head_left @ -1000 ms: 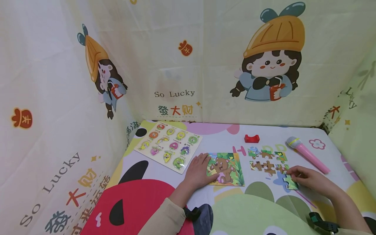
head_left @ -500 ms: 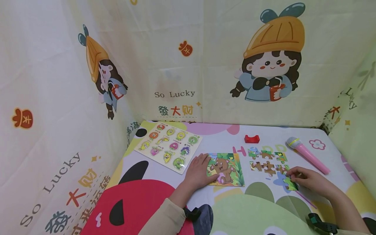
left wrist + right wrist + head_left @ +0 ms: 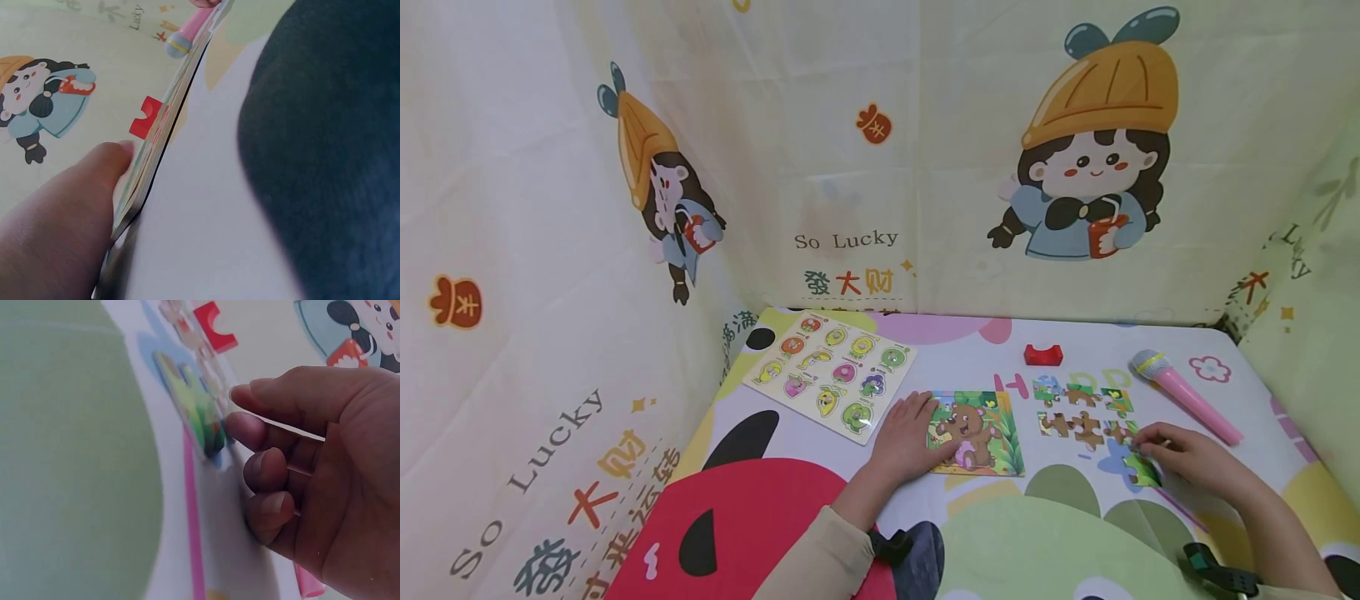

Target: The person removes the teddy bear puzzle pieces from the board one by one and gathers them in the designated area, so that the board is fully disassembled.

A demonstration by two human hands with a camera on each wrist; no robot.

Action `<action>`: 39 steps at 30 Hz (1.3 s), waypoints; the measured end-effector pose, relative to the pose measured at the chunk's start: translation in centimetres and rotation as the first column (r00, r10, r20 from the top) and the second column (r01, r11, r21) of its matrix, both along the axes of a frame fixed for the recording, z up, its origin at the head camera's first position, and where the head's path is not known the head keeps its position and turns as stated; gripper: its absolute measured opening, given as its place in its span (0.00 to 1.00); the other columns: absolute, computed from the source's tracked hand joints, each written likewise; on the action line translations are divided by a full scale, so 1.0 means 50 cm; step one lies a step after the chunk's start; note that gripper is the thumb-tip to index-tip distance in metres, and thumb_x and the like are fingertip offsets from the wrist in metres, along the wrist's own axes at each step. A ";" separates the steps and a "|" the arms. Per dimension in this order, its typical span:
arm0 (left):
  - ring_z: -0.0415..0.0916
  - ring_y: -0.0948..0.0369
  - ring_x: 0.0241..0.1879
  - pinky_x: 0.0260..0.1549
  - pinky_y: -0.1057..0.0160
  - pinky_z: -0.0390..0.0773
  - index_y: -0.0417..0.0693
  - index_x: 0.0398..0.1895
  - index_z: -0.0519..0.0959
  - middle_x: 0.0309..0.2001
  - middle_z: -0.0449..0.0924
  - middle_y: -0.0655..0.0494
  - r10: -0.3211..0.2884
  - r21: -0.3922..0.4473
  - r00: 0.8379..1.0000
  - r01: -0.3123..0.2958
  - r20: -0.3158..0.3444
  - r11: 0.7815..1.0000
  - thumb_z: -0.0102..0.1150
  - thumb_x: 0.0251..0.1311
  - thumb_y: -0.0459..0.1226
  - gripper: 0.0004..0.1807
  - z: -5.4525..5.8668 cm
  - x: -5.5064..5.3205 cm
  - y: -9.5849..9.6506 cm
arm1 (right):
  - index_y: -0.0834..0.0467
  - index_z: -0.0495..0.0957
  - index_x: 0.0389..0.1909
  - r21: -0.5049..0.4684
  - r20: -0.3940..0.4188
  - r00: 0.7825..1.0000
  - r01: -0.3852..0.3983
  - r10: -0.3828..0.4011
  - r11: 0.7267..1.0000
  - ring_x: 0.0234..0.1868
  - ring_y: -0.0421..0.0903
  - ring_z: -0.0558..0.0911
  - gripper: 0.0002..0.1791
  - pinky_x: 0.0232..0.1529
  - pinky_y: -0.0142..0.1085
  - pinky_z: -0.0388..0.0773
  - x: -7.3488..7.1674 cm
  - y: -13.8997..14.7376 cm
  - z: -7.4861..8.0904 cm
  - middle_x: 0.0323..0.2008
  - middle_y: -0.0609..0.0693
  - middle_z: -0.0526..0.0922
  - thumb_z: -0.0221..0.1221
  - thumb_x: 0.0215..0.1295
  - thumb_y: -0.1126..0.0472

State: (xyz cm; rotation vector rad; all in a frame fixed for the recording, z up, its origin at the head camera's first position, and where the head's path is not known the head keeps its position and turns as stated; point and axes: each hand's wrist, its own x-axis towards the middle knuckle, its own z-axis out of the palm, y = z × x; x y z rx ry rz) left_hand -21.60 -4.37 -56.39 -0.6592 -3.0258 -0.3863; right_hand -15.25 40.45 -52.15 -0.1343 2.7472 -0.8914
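Observation:
In the head view a square bear puzzle picture (image 3: pixel 973 437) lies on the table. The left hand (image 3: pixel 910 439) rests flat on its left side, and its thumb (image 3: pixel 94 181) shows along the edge in the left wrist view. Several loose puzzle pieces (image 3: pixel 1086 429) lie in two rows to the right. The right hand (image 3: pixel 1187 457) is beside the lower row, fingertips at the right edge of a brown-and-green piece (image 3: pixel 1120 431). Under these fingers lies a green puzzle piece (image 3: pixel 197 406), partly covered in the head view. The right fingers are loosely bent, with nothing visibly pinched between them.
A board of fruit pictures (image 3: pixel 827 375) lies at the back left. Behind the loose pieces sits a red notched block (image 3: pixel 1043 355). A pink toy microphone (image 3: pixel 1187 396) lies right of the pieces, close to the right hand. Printed cloth walls (image 3: pixel 955 283) stand around the table.
The right hand has shifted slightly, and its fingers now cover more of the green piece's upper edge. The left hand and the bear picture have stayed in place.

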 end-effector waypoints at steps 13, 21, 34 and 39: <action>0.52 0.56 0.77 0.76 0.53 0.52 0.55 0.74 0.63 0.76 0.57 0.58 -0.018 0.027 1.000 0.018 -0.011 0.999 0.46 0.65 0.63 0.38 -0.005 -0.002 -0.005 | 0.53 0.80 0.47 -0.048 -0.105 0.994 -0.034 0.029 0.998 0.31 0.36 0.70 0.13 0.29 0.30 0.67 -0.021 -0.111 0.045 0.37 0.49 0.79 0.57 0.72 0.49; 0.50 0.57 0.78 0.77 0.54 0.50 0.55 0.75 0.62 0.77 0.56 0.59 -0.017 0.011 1.000 0.017 -0.001 1.000 0.44 0.66 0.63 0.39 -0.007 -0.002 -0.006 | 0.52 0.81 0.47 -0.081 -0.117 0.983 -0.152 0.142 0.985 0.34 0.39 0.73 0.11 0.31 0.30 0.74 -0.052 -0.208 0.058 0.38 0.47 0.79 0.59 0.70 0.53; 0.49 0.57 0.78 0.77 0.54 0.50 0.55 0.75 0.62 0.77 0.56 0.59 -0.022 0.003 1.000 0.022 -0.011 1.000 0.43 0.65 0.63 0.40 -0.012 -0.004 -0.005 | 0.56 0.78 0.51 -0.060 -0.096 0.945 -0.318 0.312 0.946 0.40 0.43 0.75 0.14 0.40 0.34 0.78 -0.095 -0.345 0.048 0.43 0.46 0.81 0.61 0.67 0.57; 0.48 0.57 0.78 0.77 0.54 0.49 0.55 0.75 0.61 0.77 0.55 0.59 -0.027 0.007 1.000 0.027 -0.008 1.000 0.42 0.65 0.64 0.40 -0.015 -0.007 -0.006 | 0.59 0.79 0.55 -0.017 -0.094 0.924 -0.374 0.371 0.927 0.46 0.47 0.78 0.20 0.51 0.44 0.80 -0.100 -0.389 0.039 0.46 0.50 0.82 0.64 0.65 0.56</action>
